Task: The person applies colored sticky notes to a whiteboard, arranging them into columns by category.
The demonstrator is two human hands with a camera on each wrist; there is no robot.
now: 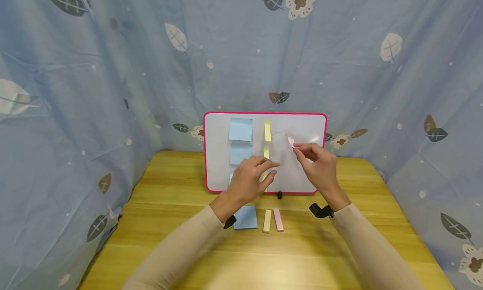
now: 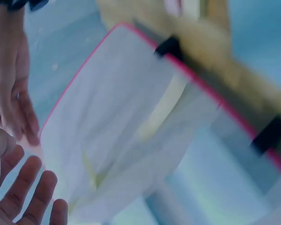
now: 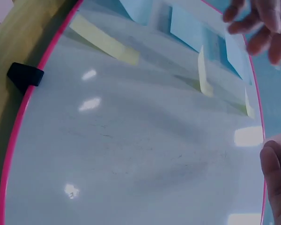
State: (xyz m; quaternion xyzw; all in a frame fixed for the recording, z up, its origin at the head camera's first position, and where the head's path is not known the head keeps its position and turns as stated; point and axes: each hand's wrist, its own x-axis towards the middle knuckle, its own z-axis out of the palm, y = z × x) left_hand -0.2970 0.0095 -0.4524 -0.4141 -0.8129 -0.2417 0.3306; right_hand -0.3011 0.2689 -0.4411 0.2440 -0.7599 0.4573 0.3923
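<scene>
My right hand (image 1: 320,166) pinches a small pink sticky strip (image 1: 291,141) between thumb and fingertips, in front of the right part of a pink-edged whiteboard (image 1: 298,179). The left hand (image 1: 247,177) hovers before the board's middle, fingers loosely spread and holding nothing. Blue sticky notes (image 1: 240,129) form a column on the board's left side, the lowest partly hidden by that hand. To their right runs a column of narrow yellow sticky strips (image 1: 267,130). In the right wrist view, the yellow strips (image 3: 105,44) have ends that lift off the surface.
On the wooden table (image 1: 302,256), before the board, lie a blue sticky-note pad (image 1: 247,218), a yellow strip pad (image 1: 267,221) and a pink strip pad (image 1: 278,220). Black feet (image 2: 170,47) support the board's lower edge. A patterned blue curtain (image 1: 234,51) surrounds the table.
</scene>
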